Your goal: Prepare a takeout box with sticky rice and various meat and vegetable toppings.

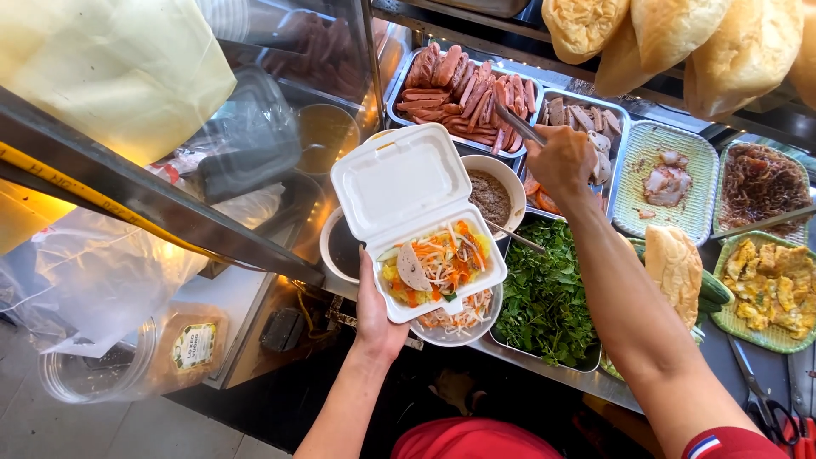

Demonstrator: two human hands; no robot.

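White foam box (408, 204), lid open, cradled level from below by left hand (374, 310); metal tongs (520, 126) clasped in closed right hand (561, 161) over far meat trays (463, 93). Box best held close under tongs.

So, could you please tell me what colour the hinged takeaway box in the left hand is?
White: the foam box is plain white inside and out, held by the left hand. Head view shows it best.

White foam box (399, 183), green woven trays (667, 140), dark-green herbs (544, 297)

You are viewing bright, even daylight: glare lying on the plastic bag (110, 72) left of your left hand (374, 319); edges bending, focus holding sharp.
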